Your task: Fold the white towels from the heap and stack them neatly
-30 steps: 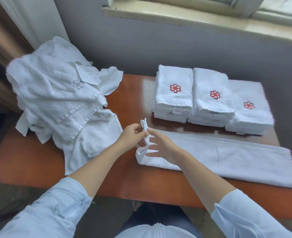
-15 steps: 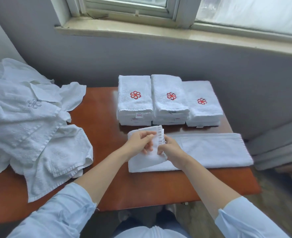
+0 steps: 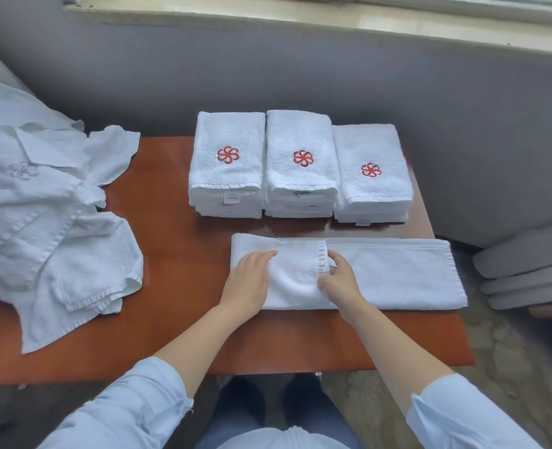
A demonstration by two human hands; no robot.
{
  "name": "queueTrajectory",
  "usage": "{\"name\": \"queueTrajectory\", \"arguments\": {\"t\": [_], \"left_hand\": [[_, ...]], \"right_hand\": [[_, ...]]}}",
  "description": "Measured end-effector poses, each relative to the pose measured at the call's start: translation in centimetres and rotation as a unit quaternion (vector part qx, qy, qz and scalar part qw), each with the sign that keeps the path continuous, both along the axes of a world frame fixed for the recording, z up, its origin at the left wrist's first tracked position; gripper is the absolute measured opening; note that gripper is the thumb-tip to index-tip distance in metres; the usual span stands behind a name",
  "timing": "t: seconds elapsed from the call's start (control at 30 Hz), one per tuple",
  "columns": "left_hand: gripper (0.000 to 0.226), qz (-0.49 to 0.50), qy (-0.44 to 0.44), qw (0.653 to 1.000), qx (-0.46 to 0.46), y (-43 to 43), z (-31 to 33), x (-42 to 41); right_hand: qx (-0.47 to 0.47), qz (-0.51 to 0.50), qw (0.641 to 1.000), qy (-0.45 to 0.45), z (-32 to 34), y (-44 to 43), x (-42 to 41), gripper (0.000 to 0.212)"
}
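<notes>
A long white towel point(image 3: 394, 273) lies flat across the near right of the brown table point(image 3: 177, 228), its left end folded over to the right. My left hand point(image 3: 250, 281) lies flat with straight fingers on that folded flap. My right hand point(image 3: 337, 278) sits at the flap's hemmed edge, fingers bent and touching the hem. Behind the towel stand three stacks of folded white towels with red flower logos point(image 3: 227, 163), point(image 3: 300, 162), point(image 3: 370, 173). The heap of loose white towels point(image 3: 41, 215) covers the table's left side.
A grey wall point(image 3: 300, 76) and a window sill point(image 3: 300, 17) rise right behind the table. Grey padded shapes point(image 3: 527, 273) lie on the floor at the right. My knees show below the table's front edge.
Both hands lifted the towel's left end, carried it to the right and laid it down on the towel. The view has shifted right and down.
</notes>
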State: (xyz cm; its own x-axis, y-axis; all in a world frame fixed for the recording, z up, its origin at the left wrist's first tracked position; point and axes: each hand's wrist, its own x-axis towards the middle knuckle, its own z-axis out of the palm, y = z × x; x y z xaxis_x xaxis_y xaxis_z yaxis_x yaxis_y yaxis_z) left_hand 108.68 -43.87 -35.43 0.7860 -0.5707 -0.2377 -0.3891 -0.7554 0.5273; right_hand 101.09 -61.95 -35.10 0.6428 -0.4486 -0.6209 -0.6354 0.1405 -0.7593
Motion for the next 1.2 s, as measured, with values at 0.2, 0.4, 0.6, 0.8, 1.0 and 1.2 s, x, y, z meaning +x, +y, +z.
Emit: {"name": "queueTrajectory", "arguments": {"t": [0.2,0.4,0.6,0.8,1.0,1.2], "left_hand": [[0.054,-0.03,-0.076,0.994,0.075,-1.5,-1.2,-0.8],[0.064,-0.087,-0.097,0.972,0.196,-2.8,-3.1,-0.7],[0.063,-0.067,-0.126,0.975,0.172,-3.7,-3.4,0.2],[0.08,-0.071,-0.104,0.964,0.234,-3.1,-5.0,-1.0],[0.105,-0.094,-0.082,0.965,0.23,-2.5,-5.1,-0.2],[0.116,-0.118,-0.067,0.964,0.23,-1.2,-4.7,0.7]], "right_hand": [[-0.065,-0.023,0.998,-0.014,-1.8,-2.0,-0.3,0.065],[-0.234,0.143,0.96,0.049,-1.2,-3.1,-1.0,0.084],[-0.432,0.361,0.821,-0.101,-2.1,-3.8,0.1,0.067],[-0.437,0.484,0.758,-0.023,-5.7,-4.2,-1.1,0.071],[-0.425,0.492,0.76,-0.015,-5.8,-4.9,-1.0,0.084],[-0.423,0.495,0.759,0.017,-5.5,-3.6,-0.7,0.093]]}}
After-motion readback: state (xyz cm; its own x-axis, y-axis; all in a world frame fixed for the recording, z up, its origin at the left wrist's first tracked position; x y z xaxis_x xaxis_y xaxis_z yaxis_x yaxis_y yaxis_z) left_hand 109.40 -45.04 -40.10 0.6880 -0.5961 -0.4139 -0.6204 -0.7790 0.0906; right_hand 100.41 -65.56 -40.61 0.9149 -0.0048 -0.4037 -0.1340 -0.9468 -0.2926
